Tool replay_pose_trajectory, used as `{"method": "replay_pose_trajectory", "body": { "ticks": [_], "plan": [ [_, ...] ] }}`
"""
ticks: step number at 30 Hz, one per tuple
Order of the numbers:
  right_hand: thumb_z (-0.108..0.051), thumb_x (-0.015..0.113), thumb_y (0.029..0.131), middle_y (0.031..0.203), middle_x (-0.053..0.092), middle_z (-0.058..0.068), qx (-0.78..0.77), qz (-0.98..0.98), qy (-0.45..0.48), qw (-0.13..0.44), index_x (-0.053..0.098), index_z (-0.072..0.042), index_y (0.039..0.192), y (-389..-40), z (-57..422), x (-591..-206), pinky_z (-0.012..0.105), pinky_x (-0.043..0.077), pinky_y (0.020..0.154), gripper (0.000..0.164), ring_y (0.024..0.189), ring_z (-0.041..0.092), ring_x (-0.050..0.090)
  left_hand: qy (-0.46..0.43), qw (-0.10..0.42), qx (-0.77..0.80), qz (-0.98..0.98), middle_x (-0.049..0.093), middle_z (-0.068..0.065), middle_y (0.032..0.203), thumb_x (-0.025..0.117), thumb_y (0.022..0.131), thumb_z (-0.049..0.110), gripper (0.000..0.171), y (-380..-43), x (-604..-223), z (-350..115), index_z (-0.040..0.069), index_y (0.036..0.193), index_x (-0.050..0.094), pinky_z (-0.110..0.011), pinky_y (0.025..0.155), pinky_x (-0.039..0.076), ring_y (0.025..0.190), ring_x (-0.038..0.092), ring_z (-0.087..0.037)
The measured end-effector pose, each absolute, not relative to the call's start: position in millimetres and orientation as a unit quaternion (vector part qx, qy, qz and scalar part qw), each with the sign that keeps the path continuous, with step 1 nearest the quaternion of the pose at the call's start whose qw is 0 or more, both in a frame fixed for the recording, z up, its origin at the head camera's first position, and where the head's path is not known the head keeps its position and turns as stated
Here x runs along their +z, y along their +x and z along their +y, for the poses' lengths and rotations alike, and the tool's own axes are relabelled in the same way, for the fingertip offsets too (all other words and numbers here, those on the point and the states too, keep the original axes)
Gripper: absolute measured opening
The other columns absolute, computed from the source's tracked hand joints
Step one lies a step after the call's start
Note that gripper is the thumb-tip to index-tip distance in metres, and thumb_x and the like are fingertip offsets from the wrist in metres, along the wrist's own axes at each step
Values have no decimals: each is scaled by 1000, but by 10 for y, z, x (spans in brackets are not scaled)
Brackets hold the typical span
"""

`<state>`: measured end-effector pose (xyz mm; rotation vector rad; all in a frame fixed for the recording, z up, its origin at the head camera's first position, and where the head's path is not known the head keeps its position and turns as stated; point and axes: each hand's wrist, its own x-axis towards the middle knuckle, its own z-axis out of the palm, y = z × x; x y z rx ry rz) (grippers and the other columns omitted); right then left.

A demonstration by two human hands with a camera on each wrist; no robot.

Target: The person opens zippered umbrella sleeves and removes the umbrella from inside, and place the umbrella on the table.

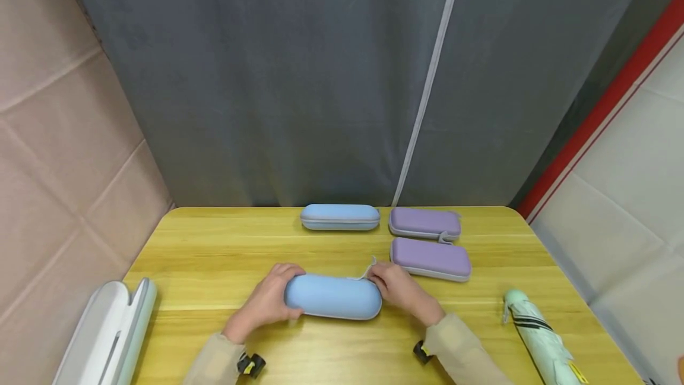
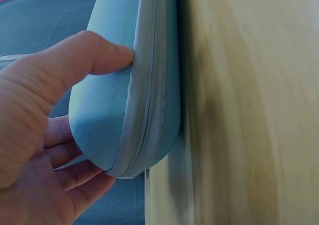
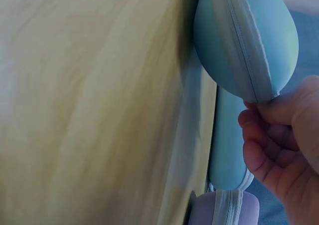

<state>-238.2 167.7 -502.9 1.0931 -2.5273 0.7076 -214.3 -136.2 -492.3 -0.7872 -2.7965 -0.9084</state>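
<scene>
A long, rounded light-blue zip case (image 1: 332,296), closed with a grey zipper band, lies near the middle of the table. My left hand (image 1: 271,293) grips its left end. In the left wrist view the thumb of that hand (image 2: 65,60) presses by the zipper band, with the other fingers round the far side. At the opposite end my right hand (image 1: 398,287) pinches with thumb and forefinger at the back corner, by a grey strap (image 1: 367,268). In the right wrist view that hand (image 3: 284,140) meets the zipper end; what lies between the fingertips is hidden.
Another blue case (image 1: 339,217) lies at the back edge, beside a purple case (image 1: 424,222). A second purple case (image 1: 430,258) sits in front of that one. A pale green folded umbrella (image 1: 540,337) is at right, a white and green device (image 1: 104,337) at left.
</scene>
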Motion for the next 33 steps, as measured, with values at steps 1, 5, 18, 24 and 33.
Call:
{"method": "replay_pose_trajectory", "body": {
  "ticks": [1, 5, 18, 24, 33],
  "plan": [
    [3, 64, 84, 79, 63, 0, 240, -878, 381, 159, 65, -9, 81, -2373, 1685, -5034, 26, 52, 68, 13, 75, 13, 60, -259, 50, -297, -918, 57, -9, 119, 86, 56, 20, 67, -2143, -4925, -1362, 3, 115, 59, -49, 92, 44, 111, 50, -27],
    [5, 66, 81, 73, 59, -1, 225, -878, 380, 185, 62, -9, 76, -2319, 1742, -5044, 24, 51, 64, 15, 71, 12, 58, -263, 57, -291, -918, 57, -8, 117, 86, 55, 21, 67, -2148, -4940, -1378, 4, 114, 59, -48, 90, 45, 110, 51, -26],
    [7, 66, 78, 72, 58, -2, 205, -895, 365, 151, 63, -7, 74, -2061, 1878, -5059, 23, 49, 61, 15, 69, 10, 56, -253, 70, -280, -923, 59, -6, 111, 86, 55, 26, 66, -2140, -4955, -1394, 5, 111, 60, -44, 83, 49, 103, 53, -23],
    [4, 67, 79, 71, 59, -3, 208, -900, 360, 132, 64, -8, 72, -1981, 1816, -5041, 22, 49, 60, 14, 68, 7, 56, -245, 79, -269, -928, 61, -2, 103, 87, 54, 29, 64, -2099, -4942, -1394, 5, 107, 62, -41, 78, 50, 96, 54, -19],
    [1, 68, 80, 69, 60, -3, 232, -904, 340, 115, 66, -7, 73, -1924, 1692, -5013, 20, 48, 58, 11, 65, 5, 55, -199, 75, -262, -941, 61, -4, 103, 85, 53, 32, 64, -2035, -4926, -1360, 5, 106, 63, -41, 77, 50, 95, 54, -20]
  ]
}}
